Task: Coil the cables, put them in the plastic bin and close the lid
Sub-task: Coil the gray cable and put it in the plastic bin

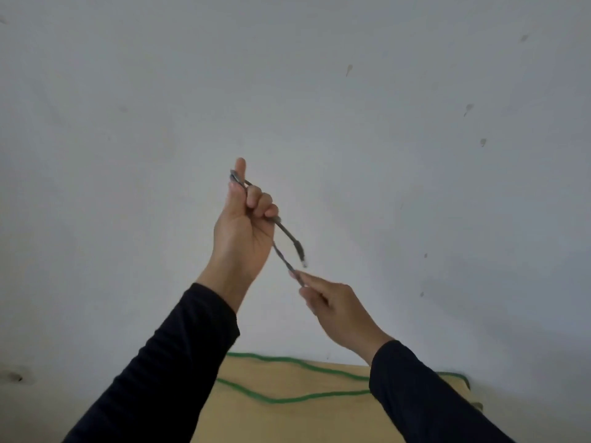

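left hand point(244, 233) was raised in front of a pale wall point(383, 123), fingers curled tight around a thin grey cable point(287, 233), whose folded bend poked out above the fist beside the upright index finger and whose plug end point(302, 259) dangled free below. right hand point(335, 303), lower and just right, pinched the other strand of the same cable between thumb and fingertips, hands apart but near. both wore dark sleeves point(166, 362); a green cable point(287, 399) lay looped on the tan tabletop point(287, 423) beneath.
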`<state>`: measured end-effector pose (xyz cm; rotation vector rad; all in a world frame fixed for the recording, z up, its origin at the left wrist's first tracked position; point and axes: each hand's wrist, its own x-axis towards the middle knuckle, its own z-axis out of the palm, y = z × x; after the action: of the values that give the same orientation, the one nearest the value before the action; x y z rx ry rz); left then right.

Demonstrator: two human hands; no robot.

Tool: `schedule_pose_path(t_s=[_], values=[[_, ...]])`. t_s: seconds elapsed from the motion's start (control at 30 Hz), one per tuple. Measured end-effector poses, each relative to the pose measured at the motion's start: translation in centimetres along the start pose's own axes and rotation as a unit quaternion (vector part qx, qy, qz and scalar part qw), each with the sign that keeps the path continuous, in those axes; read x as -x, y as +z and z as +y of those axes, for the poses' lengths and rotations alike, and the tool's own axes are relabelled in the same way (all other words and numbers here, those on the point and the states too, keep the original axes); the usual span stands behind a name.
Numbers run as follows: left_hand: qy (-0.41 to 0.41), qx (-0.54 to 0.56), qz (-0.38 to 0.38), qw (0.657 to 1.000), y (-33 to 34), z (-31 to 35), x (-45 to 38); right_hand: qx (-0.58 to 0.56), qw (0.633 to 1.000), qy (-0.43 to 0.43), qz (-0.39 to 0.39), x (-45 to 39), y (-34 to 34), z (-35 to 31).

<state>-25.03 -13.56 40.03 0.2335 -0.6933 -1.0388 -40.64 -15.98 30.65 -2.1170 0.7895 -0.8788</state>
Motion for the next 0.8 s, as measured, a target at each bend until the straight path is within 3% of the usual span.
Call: schedule_pose_path(t_s=[0.07, 0.17, 0.23, 0.27, 0.43, 0.53, 0.63, 0.7, 0.8], values=[[0.051, -0.197, 0.026, 0.979, -1.4, -0.1, -0.8, 0.051, 0.998, -0.023, -0.023, 0.5, 0.0, -0.6], [0.101, -0.492, -0.01, 0.865, -3.8, -1.4, 0.0, 0.115, 0.991, -0.068, -0.028, 0.3, -1.4, -2.2], [0.064, -0.565, -0.052, 0.821, -5.2, -2.8, 1.5, 0.119, 0.988, -0.092, -0.018, -0.1, -2.8, -3.5], [0.035, -0.573, -0.068, 0.816, -5.6, -3.5, 2.4, 0.114, 0.988, -0.101, -0.013, -0.4, -3.6, -4.1], [-0.065, -0.496, -0.172, 0.849, -4.6, -5.9, 7.8, 0.09, 0.993, -0.073, 0.012, -2.1, -7.2, -6.1], [-0.119, -0.363, -0.199, 0.902, -3.4, -5.7, 9.1, 0.038, 0.998, -0.057, 0.006, -2.4, -8.5, -6.2], [-0.159, -0.191, -0.201, 0.947, -1.5, -4.6, 8.8, -0.06, 0.996, -0.051, 0.051, -2.5, -8.2, -5.2], [-0.138, -0.071, -0.176, 0.972, -0.1, -3.6, 7.9, -0.101, 0.99, -0.032, 0.089, -2.5, -7.2, -4.0], [-0.047, 0.012, -0.107, 0.993, 1.3, -1.6, 5.2, -0.037, 0.995, -0.005, 0.09, -1.8, -4.6, -2.2]])
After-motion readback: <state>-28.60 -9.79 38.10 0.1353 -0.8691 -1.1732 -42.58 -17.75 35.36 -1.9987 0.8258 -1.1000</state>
